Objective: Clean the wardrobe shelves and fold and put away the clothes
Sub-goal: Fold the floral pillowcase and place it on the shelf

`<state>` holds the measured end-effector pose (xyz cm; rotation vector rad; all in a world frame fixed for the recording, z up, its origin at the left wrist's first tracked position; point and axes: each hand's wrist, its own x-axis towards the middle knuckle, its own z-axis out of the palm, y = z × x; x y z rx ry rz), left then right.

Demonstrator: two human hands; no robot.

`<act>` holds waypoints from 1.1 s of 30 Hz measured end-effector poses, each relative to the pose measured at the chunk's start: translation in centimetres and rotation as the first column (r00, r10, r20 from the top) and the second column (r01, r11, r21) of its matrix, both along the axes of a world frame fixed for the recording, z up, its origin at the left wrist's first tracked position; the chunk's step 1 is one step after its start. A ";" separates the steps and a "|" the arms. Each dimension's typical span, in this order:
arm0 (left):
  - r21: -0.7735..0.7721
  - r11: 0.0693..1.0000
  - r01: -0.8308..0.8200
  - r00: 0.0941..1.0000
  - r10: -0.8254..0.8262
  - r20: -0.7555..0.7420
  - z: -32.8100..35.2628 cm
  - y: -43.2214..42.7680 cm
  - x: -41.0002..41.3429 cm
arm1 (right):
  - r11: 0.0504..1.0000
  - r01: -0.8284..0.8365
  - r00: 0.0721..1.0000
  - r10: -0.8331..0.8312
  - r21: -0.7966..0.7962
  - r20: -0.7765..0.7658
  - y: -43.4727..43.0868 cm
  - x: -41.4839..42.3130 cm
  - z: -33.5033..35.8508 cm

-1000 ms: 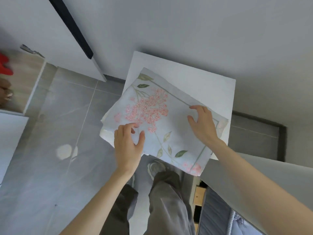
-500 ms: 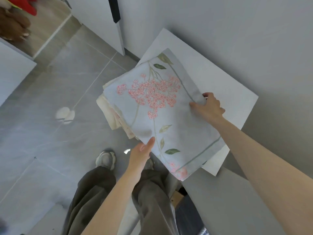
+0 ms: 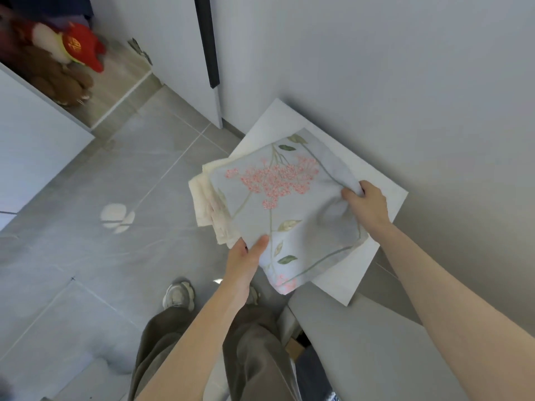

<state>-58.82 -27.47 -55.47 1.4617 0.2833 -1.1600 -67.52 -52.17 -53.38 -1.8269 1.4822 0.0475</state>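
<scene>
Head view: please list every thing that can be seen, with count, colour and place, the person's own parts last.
floral cloth: one, pale blue with pink flowers, held over the white top
cream fabric: count unclear, cream, under the floral cloth
white top: one, white, against the wall
plush toy: at least one, brown and red, upper-left shelf
black strip: one, black, on the white door
floor: one, grey tiles, left
shoes: two, pale, on the floor
left hand: one, gripping the cloth's near edge
right hand: one, gripping its right corner
</scene>
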 end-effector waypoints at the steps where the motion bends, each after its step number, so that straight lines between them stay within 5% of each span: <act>1: -0.022 1.000 0.012 1.000 -0.012 0.022 1.4 -0.3 0.4 | 0.998 0.063 0.997 -0.064 0.023 0.046 -0.2 -0.2 1.7; 5: -0.065 0.998 0.024 0.995 -0.017 0.101 7.8 -1.5 3.2 | 0.957 0.242 0.923 -0.278 0.162 0.267 -0.9 -0.6 9.2; 12: -0.058 0.997 0.056 0.950 -0.035 0.310 19.7 -1.9 10.4 | 0.892 0.316 0.787 -0.437 0.324 0.435 -0.6 0.6 20.1; 18: -0.036 0.998 0.060 0.812 -0.028 0.583 29.2 0.7 16.2 | 0.905 0.017 0.744 -0.296 0.425 0.600 2.6 3.4 28.5; 25: 0.147 0.954 0.261 0.495 -0.263 0.828 36.0 8.1 22.5 | 0.964 -0.267 0.844 0.239 -0.010 0.481 7.5 7.8 35.0; 33: 0.527 0.832 0.174 -0.008 -0.534 0.846 39.1 15.2 27.1 | 0.803 -0.420 0.784 0.555 -0.423 0.276 13.4 13.8 38.3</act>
